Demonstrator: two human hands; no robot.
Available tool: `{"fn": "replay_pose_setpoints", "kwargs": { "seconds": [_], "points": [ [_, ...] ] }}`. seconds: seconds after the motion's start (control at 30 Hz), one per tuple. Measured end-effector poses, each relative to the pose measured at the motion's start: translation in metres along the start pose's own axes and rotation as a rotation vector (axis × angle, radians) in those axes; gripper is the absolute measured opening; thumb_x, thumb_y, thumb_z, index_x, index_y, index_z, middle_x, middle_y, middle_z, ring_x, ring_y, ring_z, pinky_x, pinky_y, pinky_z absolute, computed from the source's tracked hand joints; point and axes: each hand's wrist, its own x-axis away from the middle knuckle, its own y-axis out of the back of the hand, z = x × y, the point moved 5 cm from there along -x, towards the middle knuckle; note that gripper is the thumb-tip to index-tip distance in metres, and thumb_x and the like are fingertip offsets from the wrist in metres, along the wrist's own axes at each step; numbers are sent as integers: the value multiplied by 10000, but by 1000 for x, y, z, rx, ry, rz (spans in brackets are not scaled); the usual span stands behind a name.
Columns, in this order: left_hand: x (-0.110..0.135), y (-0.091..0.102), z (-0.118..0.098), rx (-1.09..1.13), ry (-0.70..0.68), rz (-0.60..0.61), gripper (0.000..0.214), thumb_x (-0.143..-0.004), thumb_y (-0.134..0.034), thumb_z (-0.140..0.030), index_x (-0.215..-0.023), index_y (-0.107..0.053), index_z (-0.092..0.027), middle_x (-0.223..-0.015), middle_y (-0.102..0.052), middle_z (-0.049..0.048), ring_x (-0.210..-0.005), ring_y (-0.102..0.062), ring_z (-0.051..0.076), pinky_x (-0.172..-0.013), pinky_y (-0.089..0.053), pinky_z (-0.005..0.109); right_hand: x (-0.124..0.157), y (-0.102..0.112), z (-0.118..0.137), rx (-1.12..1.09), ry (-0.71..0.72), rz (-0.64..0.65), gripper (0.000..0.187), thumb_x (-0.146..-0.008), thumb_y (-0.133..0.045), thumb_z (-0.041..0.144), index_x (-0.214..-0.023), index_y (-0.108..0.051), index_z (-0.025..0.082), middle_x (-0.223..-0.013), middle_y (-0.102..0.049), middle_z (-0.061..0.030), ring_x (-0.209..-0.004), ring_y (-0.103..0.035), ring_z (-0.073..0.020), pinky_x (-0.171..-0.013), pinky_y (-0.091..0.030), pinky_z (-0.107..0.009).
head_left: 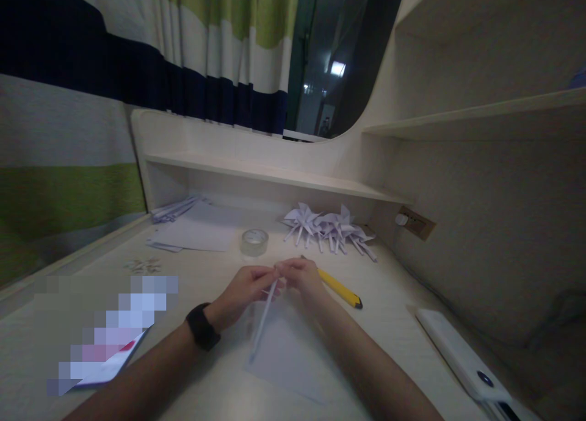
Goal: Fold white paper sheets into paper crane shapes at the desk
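My left hand [240, 293] and my right hand [302, 277] meet at the middle of the desk, fingers pinched together on the top end of a thin white rolled paper stick [262, 326]. The stick slants down toward me over a white paper sheet [293, 357] lying flat on the desk. A black band sits on my left wrist. A yellow utility knife [341, 288] lies just right of my right hand. Behind my hands stands a roll of clear tape [254, 241].
Several folded white paper pinwheels [327, 227] lie at the back right under a low shelf [256, 171]. Paper sheets [196, 229] and strips lie back left. A white flat device [462, 357] rests at the right edge, a wall socket [415, 223] behind it.
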Motion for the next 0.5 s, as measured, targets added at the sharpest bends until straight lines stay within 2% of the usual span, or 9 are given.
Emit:
{"fn": "replay_pose_setpoints", "kwargs": {
  "seconds": [0.17, 0.27, 0.37, 0.5],
  "points": [
    [1, -2, -13, -155, -75, -36, 407, -763, -625, -519, -738, -675, -115, -672, -645, 54, -566, -569, 145, -538, -429, 259, 3, -2, 6, 60, 13, 21, 241, -590, -737, 363, -678, -695, 142, -575, -618, -10, -452, -449, -81, -421, -341, -210],
    [0, -3, -15, -267, -101, -38, 416, -774, -582, -516, -640, -628, -125, -564, -582, 24, -491, -525, 126, -498, -395, 250, 3, -3, 5, 180, 74, 10, 213, -631, -691, 357, -677, -659, 151, -574, -613, -4, -455, -461, -89, -421, -358, -210],
    [-4, 1, -7, -323, -97, -58, 403, -793, -549, -501, -653, -624, -131, -589, -602, 35, -494, -532, 129, -490, -408, 249, 2, -3, 3, 331, 119, -9, 134, -686, -628, 287, -676, -628, 154, -596, -619, -11, -493, -508, -107, -444, -383, -211],
    [-9, 7, 5, -460, -83, -53, 464, -804, -520, -555, -721, -672, -125, -691, -667, 84, -534, -575, 160, -448, -403, 244, 2, -4, 3, 603, 183, 45, 82, -738, -563, 173, -699, -631, 151, -623, -630, -8, -565, -566, -121, -536, -406, -219]
  ]
}}
